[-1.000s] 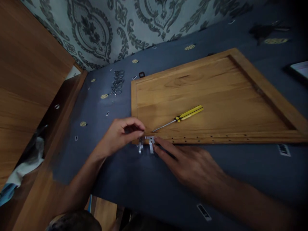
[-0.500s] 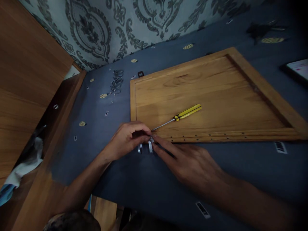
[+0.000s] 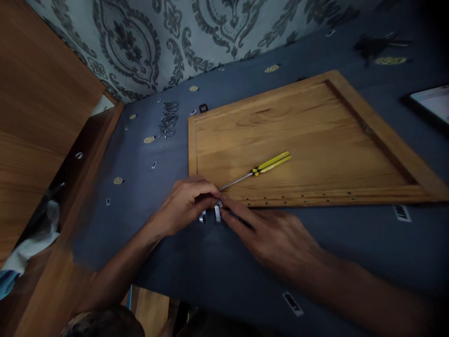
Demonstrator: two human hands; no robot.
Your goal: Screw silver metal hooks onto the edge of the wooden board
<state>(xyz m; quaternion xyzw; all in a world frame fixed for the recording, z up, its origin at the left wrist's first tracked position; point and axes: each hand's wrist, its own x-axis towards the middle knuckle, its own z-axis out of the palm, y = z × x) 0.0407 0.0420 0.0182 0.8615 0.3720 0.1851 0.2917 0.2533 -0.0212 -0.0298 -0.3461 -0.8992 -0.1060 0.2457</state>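
A wooden framed panel (image 3: 298, 135) lies on the blue cloth, with a row of small dark holes along its near edge. At the near left corner, a curved shiny metal hook (image 3: 218, 214) hangs over that edge. My left hand (image 3: 184, 206) pinches its top between thumb and fingertips. From the other side, the fingertips of my right hand (image 3: 277, 234) close on the same hook. Another metal hook (image 3: 202, 216) sits just left, below my left thumb. A yellow and black screwdriver (image 3: 270, 164) rests on the panel, its tip by my left fingertips.
Several metal hooks (image 3: 169, 119) lie in a row on the blue cloth (image 3: 140, 187) left of the panel. A small dark square piece (image 3: 203, 108) is behind its far left corner. A phone or tablet (image 3: 430, 105) and a dark tool (image 3: 377, 46) lie at right.
The whole view has shifted slightly left. Both hands keep their places at the hook, and the screwdriver has not moved on the panel.
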